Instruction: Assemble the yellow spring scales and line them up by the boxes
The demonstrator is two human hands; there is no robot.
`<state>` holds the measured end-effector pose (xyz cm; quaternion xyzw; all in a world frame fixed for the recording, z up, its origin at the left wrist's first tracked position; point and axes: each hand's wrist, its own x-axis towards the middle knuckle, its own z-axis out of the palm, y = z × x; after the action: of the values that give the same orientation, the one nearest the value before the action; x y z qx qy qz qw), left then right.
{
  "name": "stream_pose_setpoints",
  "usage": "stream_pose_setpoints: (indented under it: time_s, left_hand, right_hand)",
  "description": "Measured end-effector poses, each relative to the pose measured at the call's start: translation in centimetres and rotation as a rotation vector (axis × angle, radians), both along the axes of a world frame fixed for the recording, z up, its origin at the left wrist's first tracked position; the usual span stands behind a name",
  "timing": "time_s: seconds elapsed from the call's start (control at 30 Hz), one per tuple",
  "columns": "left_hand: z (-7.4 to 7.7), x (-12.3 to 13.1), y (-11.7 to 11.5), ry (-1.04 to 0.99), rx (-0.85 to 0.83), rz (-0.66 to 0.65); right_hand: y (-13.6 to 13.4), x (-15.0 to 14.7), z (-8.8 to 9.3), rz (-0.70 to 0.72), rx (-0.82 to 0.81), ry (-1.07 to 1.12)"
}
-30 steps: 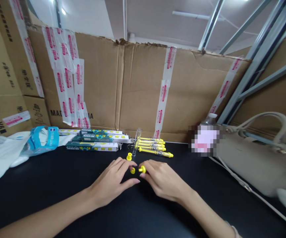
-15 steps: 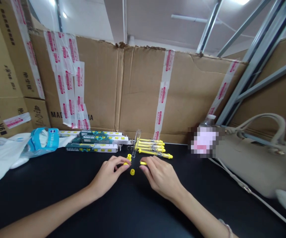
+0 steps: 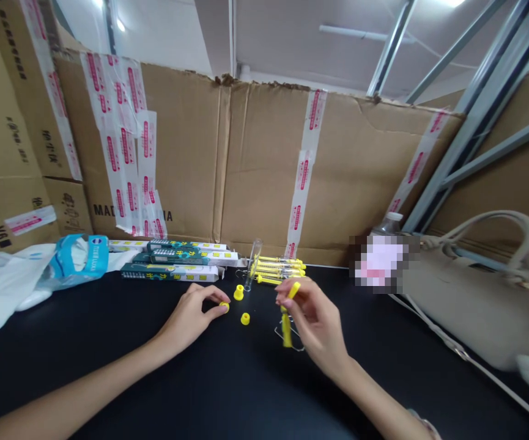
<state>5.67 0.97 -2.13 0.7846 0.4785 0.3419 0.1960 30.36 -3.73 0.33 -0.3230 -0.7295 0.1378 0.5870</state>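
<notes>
My left hand (image 3: 197, 315) pinches a small yellow cap (image 3: 224, 307) between thumb and fingertips. My right hand (image 3: 312, 315) is raised over the black tabletop, its fingers closed on a yellow spring-scale part (image 3: 287, 330) with bent wire hooks below it. Between my hands lie two loose yellow caps, a flanged one (image 3: 239, 293) and a smaller one (image 3: 245, 318). Behind them a clear plastic tube (image 3: 254, 266) rests across the ends of several yellow spring scales (image 3: 280, 267) laid side by side.
Printed boxes (image 3: 172, 273) are stacked at the back left, beside a blue-and-white plastic packet (image 3: 81, 260). On the right are a bottle (image 3: 390, 223) with a blurred label and a beige handbag (image 3: 470, 293) with its strap. A cardboard wall (image 3: 264, 177) stands behind.
My right hand has lifted and moved right; the yellow part with wire hooks now shows in it. My left hand has drawn slightly left, away from the flanged cap, with its own cap.
</notes>
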Motion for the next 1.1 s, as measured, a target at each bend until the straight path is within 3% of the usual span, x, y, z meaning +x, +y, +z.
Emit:
stream_pose_setpoints:
  time_s: [0.1, 0.23, 0.4, 0.53, 0.6, 0.77, 0.87, 1.0, 1.1]
  left_hand:
    - [-0.1, 0.1, -0.1, 0.002, 0.012, -0.002]
    - [-0.3, 0.2, -0.1, 0.004, 0.055, -0.030]
    - [0.7, 0.5, -0.8, -0.028, 0.108, -0.055]
    - [1.8, 1.4, -2.7, -0.071, 0.046, -0.282]
    - [2.0, 1.8, -3.5, -0.064, -0.028, -0.322]
    - [1.8, 2.2, -3.2, -0.110, -0.127, -0.212]
    - [1.5, 2.1, -2.6, -0.168, -0.098, -0.167]
    - [1.1, 2.0, -2.5, -0.303, -0.153, -0.233]
    - [1.0, 2.1, -2.6, -0.372, -0.217, -0.268]
  right_hand:
    - [0.4, 0.0, 0.3, 0.092, -0.197, 0.254]
    - [1.2, 0.4, 0.3, 0.135, -0.393, 0.411]
    - [1.4, 0.1, -0.1, 0.211, -0.502, 0.467]
    - [1.0, -0.4, 0.0, 0.266, -0.574, 0.501]
    - [0.9, -0.5, 0.1, 0.282, -0.601, 0.501]
    - [0.9, -0.6, 0.0, 0.308, -0.643, 0.448]
    - [0.8, -0.7, -0.5, 0.248, -0.551, 0.250]
    - [0.4, -0.8, -1.2, 0.051, -0.222, -0.219]
    - [0.1, -0.7, -1.3, 0.012, -0.113, -0.418]
